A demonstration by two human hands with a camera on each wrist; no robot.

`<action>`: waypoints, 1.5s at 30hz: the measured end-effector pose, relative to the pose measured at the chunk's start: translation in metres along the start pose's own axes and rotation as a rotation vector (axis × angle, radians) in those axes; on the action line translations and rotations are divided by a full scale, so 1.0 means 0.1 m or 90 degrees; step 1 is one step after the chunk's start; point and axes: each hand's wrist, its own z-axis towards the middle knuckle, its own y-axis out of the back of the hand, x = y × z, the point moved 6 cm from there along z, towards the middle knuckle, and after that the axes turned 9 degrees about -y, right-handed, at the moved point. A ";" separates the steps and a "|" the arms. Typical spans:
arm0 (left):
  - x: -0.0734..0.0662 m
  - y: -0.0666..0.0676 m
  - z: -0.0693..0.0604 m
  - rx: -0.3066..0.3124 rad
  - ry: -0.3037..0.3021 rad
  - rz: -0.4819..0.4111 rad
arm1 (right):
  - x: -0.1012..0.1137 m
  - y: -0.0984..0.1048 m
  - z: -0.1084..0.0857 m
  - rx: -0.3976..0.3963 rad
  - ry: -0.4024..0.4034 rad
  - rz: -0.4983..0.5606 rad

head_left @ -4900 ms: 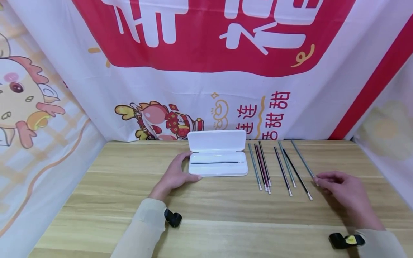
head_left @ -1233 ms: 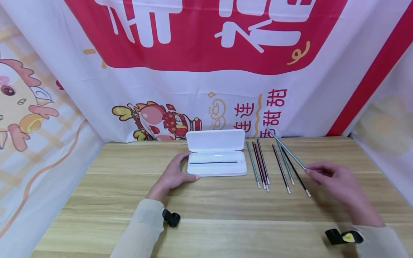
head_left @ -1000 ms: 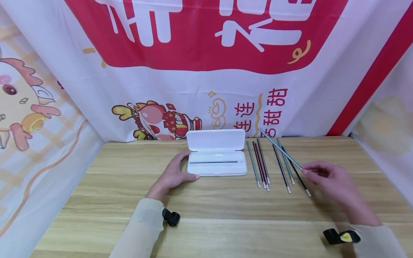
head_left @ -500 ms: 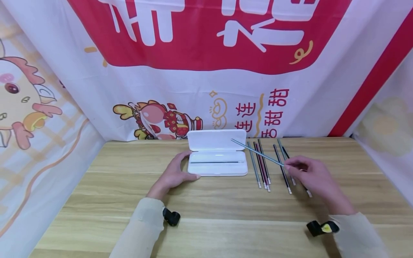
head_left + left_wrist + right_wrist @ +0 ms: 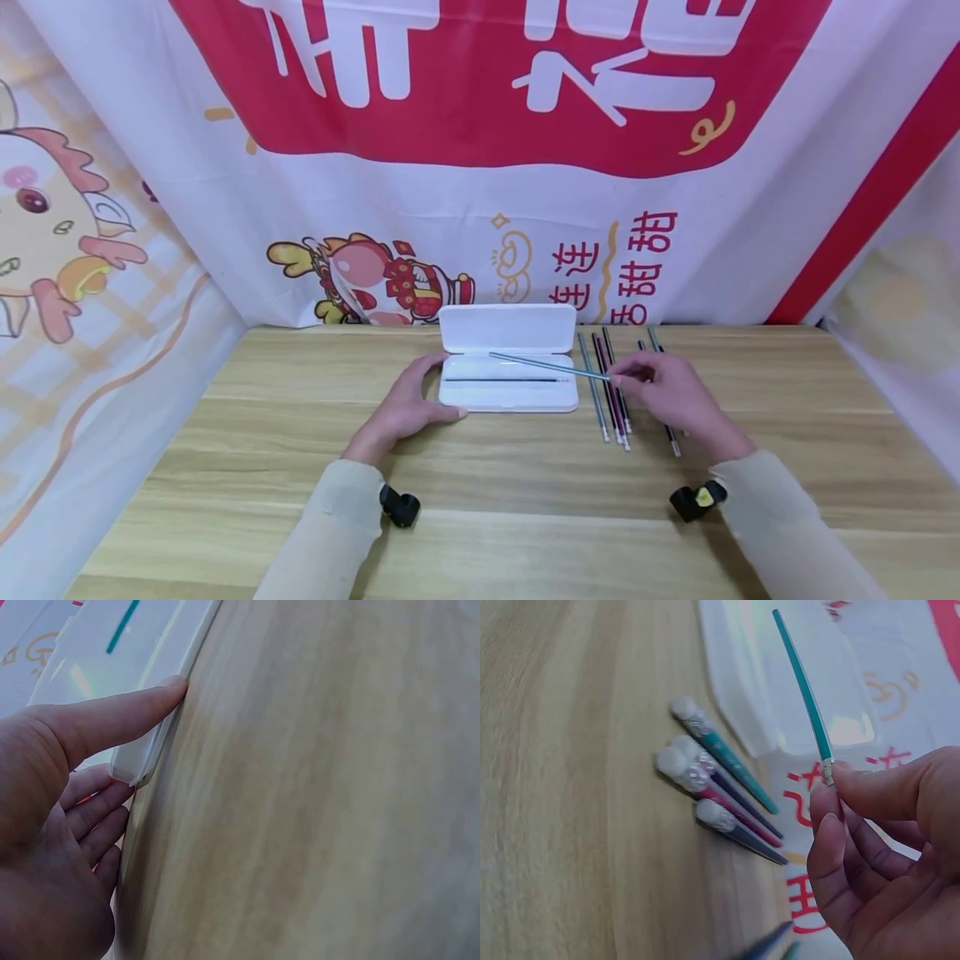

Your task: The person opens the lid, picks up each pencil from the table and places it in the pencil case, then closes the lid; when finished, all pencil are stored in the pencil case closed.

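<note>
A white pencil case [image 5: 510,400] lies with its lid [image 5: 507,327] raised. One dark pencil [image 5: 502,380] lies lengthwise inside. My left hand [image 5: 408,404] holds the case's left end, its thumb along the front edge and fingers at the back corner; in the left wrist view the thumb [image 5: 112,720] touches the rim. Between thumb and fingertips, my right hand [image 5: 667,396] pinches a teal pencil [image 5: 551,365] near its eraser end. Its other end reaches over the case, tilted slightly. The right wrist view shows that pencil [image 5: 802,686] above the white case, its eraser hidden by fingers.
Right of the case, several pencils lie on the wooden table [image 5: 525,483]: a teal pencil [image 5: 596,400], dark and maroon pencils [image 5: 611,400] close together, and others partly hidden under the right hand. A printed cloth [image 5: 480,192] hangs behind the table.
My right hand has lifted the teal pencil from the far right and carried it left, turning it nearly parallel to the case. My left hand stays at the case.
</note>
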 end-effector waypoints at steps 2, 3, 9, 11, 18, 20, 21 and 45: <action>-0.01 0.00 -0.01 0.000 0.001 0.001 | 0.04 -0.05 0.05 0.003 0.015 -0.013; -0.01 0.00 -0.01 0.001 0.001 0.002 | 0.05 -0.07 0.07 0.006 0.021 -0.018; -0.01 0.01 -0.02 -0.003 0.007 -0.003 | 0.14 -0.17 0.17 0.001 0.057 -0.047; -0.01 0.01 -0.01 -0.005 0.009 -0.006 | 0.16 -0.20 0.20 0.003 0.058 -0.050; 0.00 -0.01 -0.01 -0.003 0.009 -0.013 | 0.20 -0.28 0.31 0.014 0.039 -0.060; 0.00 -0.01 -0.01 -0.004 0.010 -0.014 | 0.22 -0.30 0.34 0.017 0.035 -0.058; 0.00 -0.01 -0.01 -0.005 0.010 -0.014 | 0.23 -0.31 0.35 0.018 0.038 -0.054; 0.02 -0.01 -0.02 -0.004 0.011 -0.009 | 0.33 -0.53 0.54 0.019 0.030 -0.059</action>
